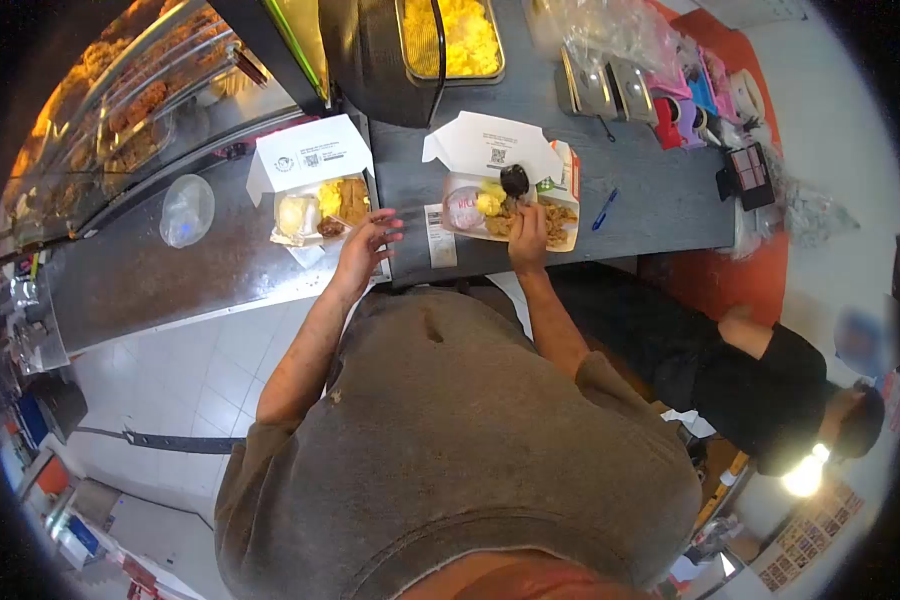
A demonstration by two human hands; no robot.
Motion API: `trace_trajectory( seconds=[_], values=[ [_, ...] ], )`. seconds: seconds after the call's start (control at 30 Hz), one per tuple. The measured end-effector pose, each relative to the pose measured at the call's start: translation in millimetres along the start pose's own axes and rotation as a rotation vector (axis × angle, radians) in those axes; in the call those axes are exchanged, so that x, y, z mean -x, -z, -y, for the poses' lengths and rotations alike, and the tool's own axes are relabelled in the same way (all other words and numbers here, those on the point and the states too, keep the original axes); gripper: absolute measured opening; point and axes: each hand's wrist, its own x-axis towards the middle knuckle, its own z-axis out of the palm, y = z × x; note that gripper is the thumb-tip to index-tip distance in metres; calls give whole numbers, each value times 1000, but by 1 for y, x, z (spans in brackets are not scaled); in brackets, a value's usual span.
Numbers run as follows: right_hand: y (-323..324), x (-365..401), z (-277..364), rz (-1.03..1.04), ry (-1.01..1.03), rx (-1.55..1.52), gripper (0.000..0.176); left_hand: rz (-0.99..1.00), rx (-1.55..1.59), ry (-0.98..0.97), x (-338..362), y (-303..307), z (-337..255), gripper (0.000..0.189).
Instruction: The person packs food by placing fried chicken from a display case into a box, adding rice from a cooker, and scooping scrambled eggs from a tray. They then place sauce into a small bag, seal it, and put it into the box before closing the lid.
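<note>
An open food box (498,140) stands on the dark counter, holding fried food (560,222), yellow food and a small clear cup. My right hand (528,238) reaches into it with its fingers together; what they grip, if anything, is hidden. A dark round item (514,180) is just above those fingers. To the left is a second open box (315,160) with rice (297,217), yellow food and a brown piece. My left hand (368,245) is beside that box's right edge, its fingers apart and holding nothing.
A printed slip (441,238) lies between the boxes, a blue pen (605,209) to the right. A metal tray (500,72) of yellow food is at the back. A plastic bag (187,211) lies left, near a glass display case. A person in black (760,385) is at right.
</note>
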Motion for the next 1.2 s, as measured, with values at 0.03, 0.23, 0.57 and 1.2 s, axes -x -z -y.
trace_trajectory(
  seconds=[0.03,0.23,0.57,1.2],
  values=[
    [7,-19,10,-13,1,-1,16,-22,-7,-29,0,2,-1,40],
    [-40,-195,8,-193,11,-297,18,-110,-30,-83,-1,-4,12,46],
    [-8,-397,-185,-601,-167,-261,28,-367,80,28,-14,-8,84,46],
    [-73,-474,-451,77,-596,54,32,-683,14,226,-12,-72,95,40]
  ],
)
